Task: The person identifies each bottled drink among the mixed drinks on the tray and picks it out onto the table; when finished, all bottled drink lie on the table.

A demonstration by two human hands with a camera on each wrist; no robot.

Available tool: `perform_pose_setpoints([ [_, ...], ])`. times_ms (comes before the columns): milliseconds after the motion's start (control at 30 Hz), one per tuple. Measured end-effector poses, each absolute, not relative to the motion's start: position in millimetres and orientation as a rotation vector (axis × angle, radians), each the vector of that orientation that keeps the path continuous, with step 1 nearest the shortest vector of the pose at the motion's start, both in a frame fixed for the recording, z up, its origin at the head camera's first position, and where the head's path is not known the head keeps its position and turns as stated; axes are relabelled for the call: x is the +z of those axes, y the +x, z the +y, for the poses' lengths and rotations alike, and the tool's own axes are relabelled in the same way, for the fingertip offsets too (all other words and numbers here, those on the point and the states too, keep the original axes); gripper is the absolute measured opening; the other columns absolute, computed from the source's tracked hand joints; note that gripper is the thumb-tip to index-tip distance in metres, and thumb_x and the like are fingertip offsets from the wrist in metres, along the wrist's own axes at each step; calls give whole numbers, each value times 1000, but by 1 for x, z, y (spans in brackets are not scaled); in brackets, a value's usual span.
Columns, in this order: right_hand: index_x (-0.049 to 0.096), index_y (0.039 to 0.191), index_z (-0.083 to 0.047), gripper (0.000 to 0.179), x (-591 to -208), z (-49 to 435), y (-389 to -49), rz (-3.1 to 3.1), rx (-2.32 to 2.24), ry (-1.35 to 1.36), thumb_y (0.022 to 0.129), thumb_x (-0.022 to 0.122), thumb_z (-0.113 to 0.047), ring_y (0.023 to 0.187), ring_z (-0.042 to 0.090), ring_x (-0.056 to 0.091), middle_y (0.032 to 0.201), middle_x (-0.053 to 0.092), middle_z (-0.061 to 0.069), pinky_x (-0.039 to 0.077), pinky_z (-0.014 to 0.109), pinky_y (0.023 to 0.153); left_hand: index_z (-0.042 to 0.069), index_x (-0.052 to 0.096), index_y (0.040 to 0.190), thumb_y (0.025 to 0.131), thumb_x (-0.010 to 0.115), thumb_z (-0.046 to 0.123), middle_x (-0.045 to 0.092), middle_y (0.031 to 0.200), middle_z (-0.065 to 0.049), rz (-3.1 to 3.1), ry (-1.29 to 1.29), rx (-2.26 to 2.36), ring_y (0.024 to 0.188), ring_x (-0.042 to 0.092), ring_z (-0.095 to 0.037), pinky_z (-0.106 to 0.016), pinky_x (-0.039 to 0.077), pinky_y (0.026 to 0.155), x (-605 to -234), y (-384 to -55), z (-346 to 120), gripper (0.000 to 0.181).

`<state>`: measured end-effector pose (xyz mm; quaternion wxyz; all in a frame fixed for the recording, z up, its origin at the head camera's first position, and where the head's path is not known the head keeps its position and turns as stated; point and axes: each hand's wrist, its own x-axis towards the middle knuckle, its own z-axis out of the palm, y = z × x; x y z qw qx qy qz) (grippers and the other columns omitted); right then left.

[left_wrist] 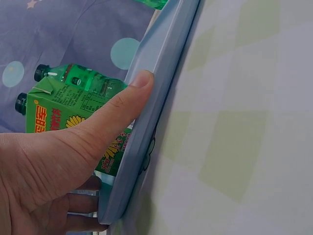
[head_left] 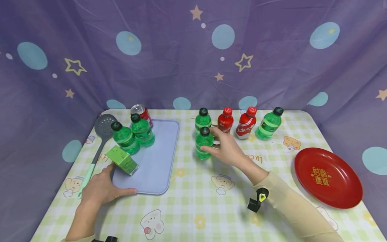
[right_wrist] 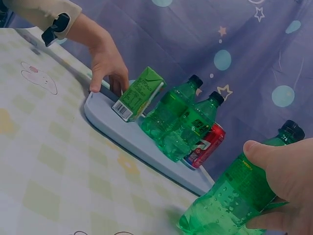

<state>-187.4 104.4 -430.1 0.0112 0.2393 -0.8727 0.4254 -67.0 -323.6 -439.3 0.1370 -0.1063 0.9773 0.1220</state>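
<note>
My right hand (head_left: 226, 148) grips a green soda bottle (head_left: 203, 145) with a black cap, thumb on the near side. Whether its base touches the cloth is unclear. Another green bottle (head_left: 203, 118) stands just behind it. At the near left corner of a pale blue tray (head_left: 157, 171), my left hand (head_left: 100, 186) touches the rim, its thumb (left_wrist: 115, 110) straight along the front edge and fingers at the left side. Beside those fingers a green drink carton (head_left: 122, 160) is on the tray. Two green bottles (head_left: 144, 134) and a red can (head_left: 139, 111) stand behind the carton.
Two red bottles (head_left: 246, 124) and a further green bottle (head_left: 269, 124) stand along the back right. A red plate (head_left: 338, 168) lies at the right. Left of the tray rests a grey slotted skimmer (head_left: 104, 126) with a mint handle. A purple curtain (head_left: 181, 67) hangs behind.
</note>
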Motion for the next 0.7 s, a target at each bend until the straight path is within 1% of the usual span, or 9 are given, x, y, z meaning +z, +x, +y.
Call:
perform_pose_setpoints([
  [200,61,137,-12,58,-430,104,-189,-2727,1304,739,90,88,-34,120,30,75,136,72,9,63,42,101,-11,24,162,55,85,89,41,151,-49,2831,-305,356,130,51,-68,-75,52,92,-438,-67,-323,159],
  [400,60,139,-10,61,-427,105,-190,-2737,1275,769,90,88,-35,120,31,75,137,71,10,63,42,101,-11,25,162,55,85,89,41,151,-48,2831,-299,355,130,51,-68,-75,52,92,-439,-67,-323,159],
  [500,61,139,-10,61,-420,104,-192,-2723,1296,794,90,88,-34,121,31,75,136,71,10,63,43,101,-11,25,162,54,84,90,41,151,-48,2833,-296,352,130,51,-68,-75,52,92,-439,-67,-323,159],
  [700,64,138,-6,55,-398,101,-199,-2601,1390,875,93,86,-28,123,27,73,136,72,11,61,44,106,-11,24,162,54,84,90,41,151,-49,2833,-294,355,130,51,-68,-75,52,92,-439,-68,-324,159],
])
